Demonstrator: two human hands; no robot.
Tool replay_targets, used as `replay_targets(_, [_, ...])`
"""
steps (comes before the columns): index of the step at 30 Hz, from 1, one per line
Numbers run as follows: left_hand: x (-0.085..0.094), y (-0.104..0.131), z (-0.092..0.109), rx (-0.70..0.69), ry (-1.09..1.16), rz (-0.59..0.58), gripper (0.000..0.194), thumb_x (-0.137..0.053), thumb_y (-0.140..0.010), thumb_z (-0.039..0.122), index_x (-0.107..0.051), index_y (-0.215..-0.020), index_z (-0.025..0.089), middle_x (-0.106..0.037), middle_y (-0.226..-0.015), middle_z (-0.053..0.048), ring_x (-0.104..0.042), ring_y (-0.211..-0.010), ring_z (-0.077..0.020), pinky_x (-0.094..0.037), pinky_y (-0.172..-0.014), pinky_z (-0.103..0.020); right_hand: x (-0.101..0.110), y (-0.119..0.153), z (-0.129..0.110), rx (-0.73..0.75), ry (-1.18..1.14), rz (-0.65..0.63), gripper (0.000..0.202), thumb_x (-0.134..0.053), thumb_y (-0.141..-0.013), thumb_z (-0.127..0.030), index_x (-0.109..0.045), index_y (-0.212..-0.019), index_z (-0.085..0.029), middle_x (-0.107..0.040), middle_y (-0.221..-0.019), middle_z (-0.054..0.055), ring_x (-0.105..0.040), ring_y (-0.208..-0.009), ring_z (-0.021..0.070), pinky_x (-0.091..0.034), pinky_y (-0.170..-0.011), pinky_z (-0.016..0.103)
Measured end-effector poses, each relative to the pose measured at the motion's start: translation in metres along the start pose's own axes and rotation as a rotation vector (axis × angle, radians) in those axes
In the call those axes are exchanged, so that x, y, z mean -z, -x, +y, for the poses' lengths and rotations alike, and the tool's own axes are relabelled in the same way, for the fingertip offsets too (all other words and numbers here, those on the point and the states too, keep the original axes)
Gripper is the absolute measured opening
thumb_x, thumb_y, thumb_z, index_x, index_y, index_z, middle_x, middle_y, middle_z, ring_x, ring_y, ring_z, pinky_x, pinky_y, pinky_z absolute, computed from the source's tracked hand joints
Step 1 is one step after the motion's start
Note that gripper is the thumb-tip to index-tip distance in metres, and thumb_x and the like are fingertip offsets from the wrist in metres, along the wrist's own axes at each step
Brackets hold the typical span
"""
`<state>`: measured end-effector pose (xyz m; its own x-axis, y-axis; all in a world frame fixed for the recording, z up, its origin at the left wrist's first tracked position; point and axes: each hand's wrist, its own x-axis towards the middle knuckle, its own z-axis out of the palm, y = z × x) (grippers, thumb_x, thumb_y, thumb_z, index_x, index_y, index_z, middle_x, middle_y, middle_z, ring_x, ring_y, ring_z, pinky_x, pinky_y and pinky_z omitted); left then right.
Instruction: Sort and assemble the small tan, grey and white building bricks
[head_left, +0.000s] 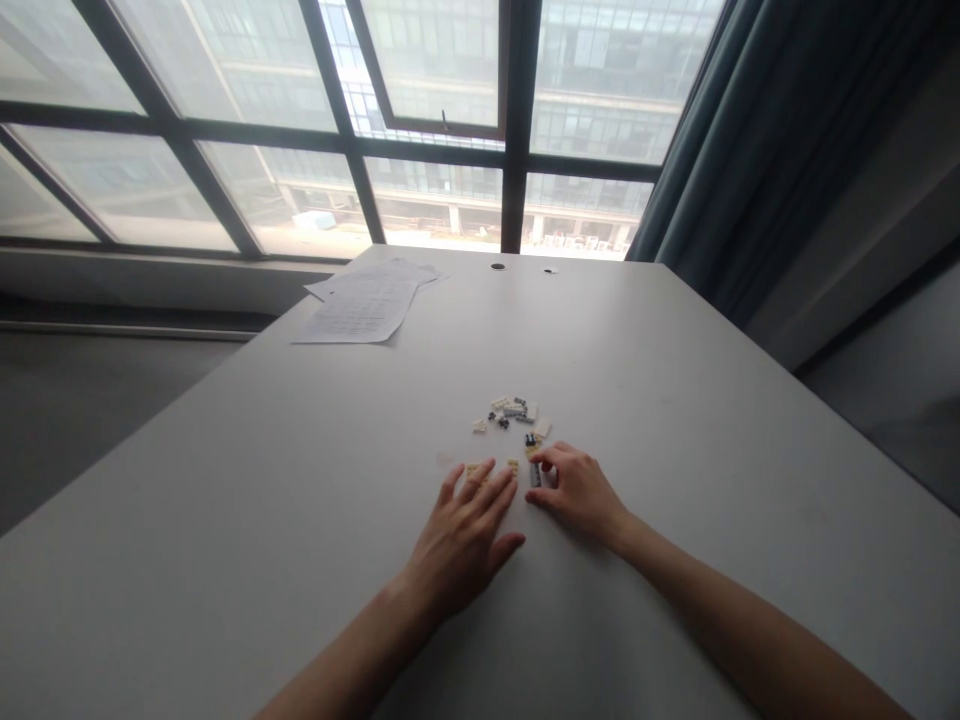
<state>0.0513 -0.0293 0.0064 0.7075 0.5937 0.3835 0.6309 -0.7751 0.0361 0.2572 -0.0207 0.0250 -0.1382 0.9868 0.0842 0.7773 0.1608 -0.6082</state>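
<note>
My left hand (466,525) lies palm down near the middle of the table with its fingers spread. Its fingertips rest over pale yellow toy bricks (513,466), partly covering them. To the right, my right hand (577,490) has its thumb and index finger at the two ends of a grey toy brick (535,474). Just beyond that brick sits a small yellow piece with a dark blue part (531,440) on it. Farther off is a loose pile of white, grey and black toy bricks (514,410).
The white table (637,360) stretches to a window (442,200) with dark frames. Printed sheets of paper (360,305) lie at its far left. Two small holes, one of them a dark grommet (498,267), are near the back edge. A blue-grey curtain (720,150) hangs at the right.
</note>
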Motion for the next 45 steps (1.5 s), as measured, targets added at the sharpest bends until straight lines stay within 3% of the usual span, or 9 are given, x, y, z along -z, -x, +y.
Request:
replay_targets(10, [0.001, 0.002, -0.001, 0.004, 0.052, -0.026, 0.045, -0.048, -0.091, 0.044, -0.054, -0.128, 0.019, -0.054, -0.135, -0.009, -0.040, -0.130, -0.0276, -0.023, -0.110, -0.045, 0.000, 0.002, 0.005, 0.033, -0.036, -0.078, 0.039, -0.076, -0.069, -0.025, -0.067, -0.106, -0.020, -0.063, -0.094, 0.003, -0.059, -0.077, 0.0153, -0.045, -0.074, 0.026])
replay_targets(15, [0.001, 0.001, 0.000, 0.001, 0.068, 0.001, 0.043, -0.050, -0.091, 0.041, -0.056, -0.126, 0.019, -0.056, -0.132, -0.009, -0.043, -0.128, -0.0282, -0.026, -0.108, -0.046, 0.000, 0.003, 0.007, 0.047, -0.055, -0.067, 0.028, -0.069, -0.074, -0.020, -0.069, -0.102, -0.020, -0.063, -0.093, 0.004, -0.059, -0.074, 0.0144, -0.046, -0.072, 0.026])
replay_targets(22, [0.000, 0.002, 0.000, 0.005, 0.082, 0.038, 0.040, -0.051, -0.090, 0.036, -0.056, -0.125, 0.018, -0.059, -0.129, -0.009, -0.045, -0.126, -0.0272, -0.028, -0.107, -0.045, -0.006, 0.001, -0.001, 0.099, 0.029, -0.023, 0.037, -0.075, -0.072, -0.033, -0.066, -0.105, -0.019, -0.063, -0.103, 0.007, -0.060, -0.087, 0.0193, -0.045, -0.080, 0.030])
replay_targets(27, [0.000, 0.002, 0.000, 0.010, 0.089, 0.020, 0.039, -0.050, -0.090, 0.034, -0.056, -0.125, 0.017, -0.058, -0.131, -0.008, -0.045, -0.125, -0.0282, -0.028, -0.106, -0.045, -0.007, 0.000, -0.006, 0.150, 0.075, -0.017, 0.017, -0.069, -0.075, -0.023, -0.068, -0.091, -0.017, -0.064, -0.088, 0.006, -0.058, -0.078, 0.0178, -0.044, -0.074, 0.028])
replay_targets(38, [0.002, 0.000, 0.001, 0.011, 0.111, 0.011, 0.040, -0.051, -0.090, 0.033, -0.056, -0.126, 0.018, -0.058, -0.130, -0.009, -0.045, -0.125, -0.0284, -0.031, -0.106, -0.047, -0.009, 0.000, 0.001, 0.091, -0.174, -0.015, 0.024, -0.063, -0.071, -0.012, -0.065, -0.093, -0.020, -0.064, -0.076, -0.002, -0.057, -0.068, 0.0130, -0.044, -0.070, 0.024])
replay_targets(45, [0.000, 0.002, 0.000, 0.010, 0.115, 0.025, 0.041, -0.052, -0.089, 0.033, -0.055, -0.127, 0.019, -0.058, -0.130, -0.009, -0.045, -0.125, -0.0275, -0.031, -0.107, -0.046, -0.013, 0.002, 0.002, 0.093, -0.096, 0.065, 0.021, -0.070, -0.074, -0.018, -0.067, -0.095, -0.021, -0.066, -0.093, 0.004, -0.057, -0.092, 0.0199, -0.043, -0.085, 0.033])
